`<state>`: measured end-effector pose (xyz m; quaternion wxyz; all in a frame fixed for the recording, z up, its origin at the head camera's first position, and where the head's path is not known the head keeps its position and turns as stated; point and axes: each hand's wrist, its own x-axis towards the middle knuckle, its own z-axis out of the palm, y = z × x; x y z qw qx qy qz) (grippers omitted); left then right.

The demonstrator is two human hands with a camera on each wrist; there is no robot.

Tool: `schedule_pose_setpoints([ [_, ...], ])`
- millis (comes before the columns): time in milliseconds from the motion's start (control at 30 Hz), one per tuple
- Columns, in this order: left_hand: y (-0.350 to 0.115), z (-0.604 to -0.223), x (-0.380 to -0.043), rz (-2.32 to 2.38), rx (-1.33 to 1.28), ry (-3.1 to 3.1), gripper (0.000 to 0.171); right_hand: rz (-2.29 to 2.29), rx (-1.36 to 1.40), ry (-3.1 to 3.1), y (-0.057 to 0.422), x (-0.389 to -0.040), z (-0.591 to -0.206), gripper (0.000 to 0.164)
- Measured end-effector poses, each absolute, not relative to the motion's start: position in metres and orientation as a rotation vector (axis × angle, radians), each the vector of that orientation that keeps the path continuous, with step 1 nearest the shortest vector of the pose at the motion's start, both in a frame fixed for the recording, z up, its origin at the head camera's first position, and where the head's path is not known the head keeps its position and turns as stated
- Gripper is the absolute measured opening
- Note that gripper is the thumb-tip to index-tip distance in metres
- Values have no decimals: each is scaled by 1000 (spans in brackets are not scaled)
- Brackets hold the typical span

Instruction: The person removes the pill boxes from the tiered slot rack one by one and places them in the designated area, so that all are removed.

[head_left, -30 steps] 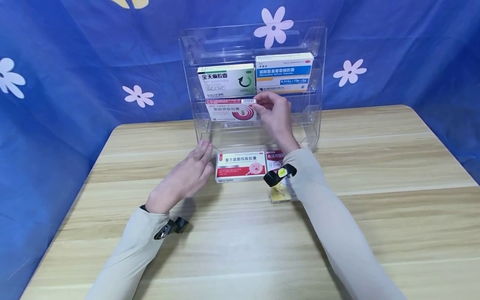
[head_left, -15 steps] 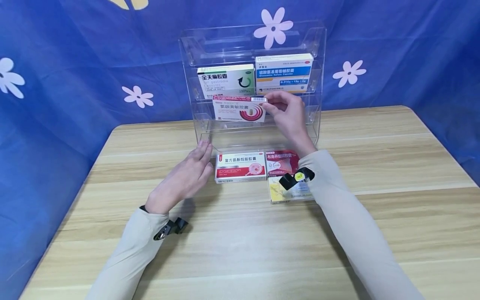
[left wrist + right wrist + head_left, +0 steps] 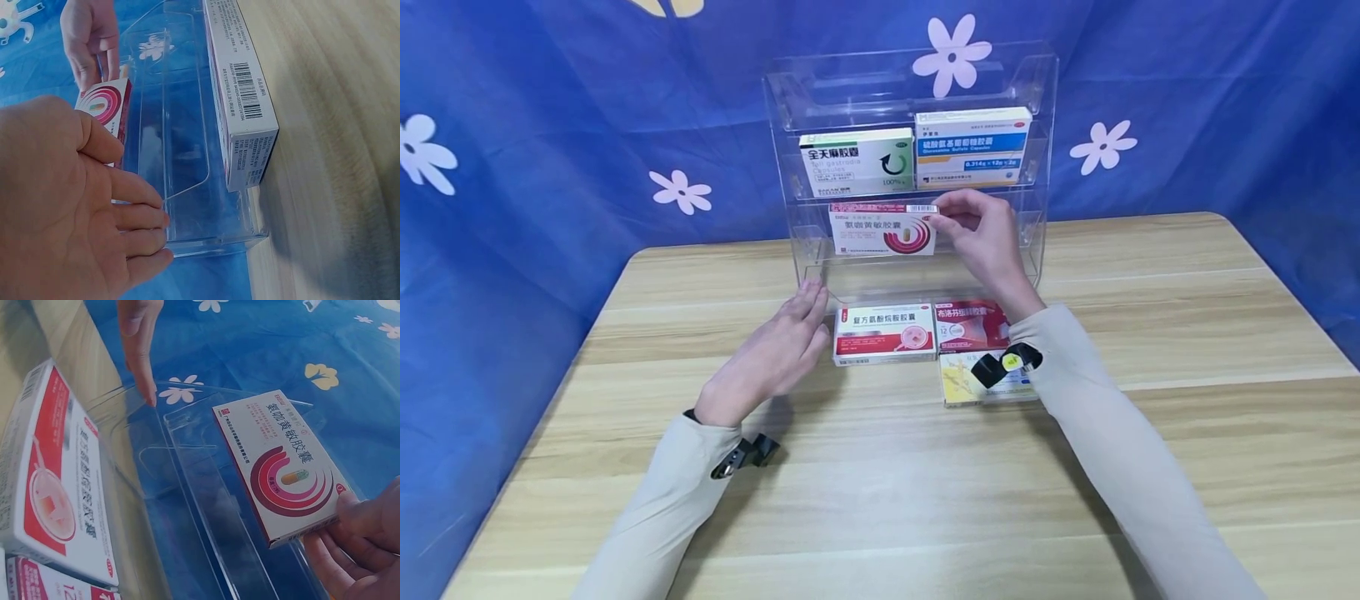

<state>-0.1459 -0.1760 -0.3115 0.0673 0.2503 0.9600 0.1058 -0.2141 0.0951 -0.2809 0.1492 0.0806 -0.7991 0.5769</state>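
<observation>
In the head view my right hand point(image 3: 988, 237) pinches the right end of a white medicine box with a pink swirl point(image 3: 883, 231), at the third tier of a clear acrylic rack point(image 3: 917, 279). The right wrist view shows this medicine box point(image 3: 281, 469) tilted, thumb on its face and fingers behind. My left hand point(image 3: 767, 350) rests its straight fingertips at the rack's lower left corner. The left wrist view shows the left palm point(image 3: 75, 206) with nothing in it. A green-and-white box point(image 3: 857, 164) and a blue-and-white box point(image 3: 972, 150) stand in the tier above.
On the wooden table point(image 3: 865, 500), before the rack, lie a red-and-white medicine box point(image 3: 885, 333), a dark red box point(image 3: 972, 325) and a yellow-and-white box point(image 3: 962, 387), partly hidden by the right wrist camera point(image 3: 1006, 364). A blue flowered cloth point(image 3: 587, 125) hangs behind.
The right hand has shifted right with the pink-swirl medicine box, bringing it out in front of the tier and then slightly lower. The left hand stays at the rack's corner.
</observation>
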Motion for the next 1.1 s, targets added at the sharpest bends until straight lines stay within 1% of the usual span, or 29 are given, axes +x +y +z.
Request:
schedule_pose_setpoints([
  [533, -175, -314, -149, 313, 746, 2885, 59, 1631, 186, -2479, 102, -202, -282, 21],
  [767, -176, -313, -149, 317, 758, 2882, 59, 1756, 175, -2492, 108, -193, -284, 22],
  [1100, -176, -312, -148, 324, 749, 2880, 59, 1740, 193, -2579, 114, -185, -289, 20],
])
